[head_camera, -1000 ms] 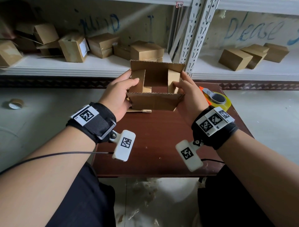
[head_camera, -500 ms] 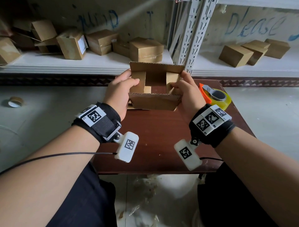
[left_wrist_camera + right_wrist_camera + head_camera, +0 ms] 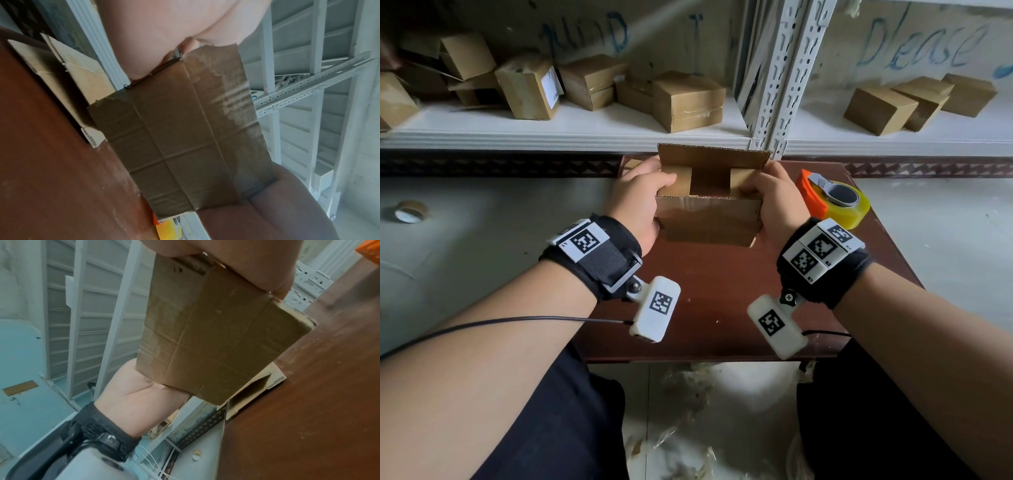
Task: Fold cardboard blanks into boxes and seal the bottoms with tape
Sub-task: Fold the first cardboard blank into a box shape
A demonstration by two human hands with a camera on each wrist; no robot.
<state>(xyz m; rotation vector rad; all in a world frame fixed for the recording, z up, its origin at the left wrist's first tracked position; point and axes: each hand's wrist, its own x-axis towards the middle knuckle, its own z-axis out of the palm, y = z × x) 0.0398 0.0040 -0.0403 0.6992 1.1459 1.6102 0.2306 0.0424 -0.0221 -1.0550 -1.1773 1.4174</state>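
While both hands (image 3: 637,202) grip box (image 3: 710,219), flaps upright.

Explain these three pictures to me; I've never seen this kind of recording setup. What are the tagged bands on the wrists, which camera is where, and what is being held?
No machine here: a person works with bare hands. The black wristbands carry printed marker squares and small white cameras. The big picture comes from a head camera looking down; the other two look along each wrist from beneath.

The left hand and right hand grip a half-folded cardboard box by its sides above a brown table, thumbs pressing the small end flaps inward. The long flaps are not yet closed, and no fresh tape is on it.

On the table lie a yellow tape dispenser and flat cardboard blanks behind the box. Finished boxes sit on the white shelf beyond.
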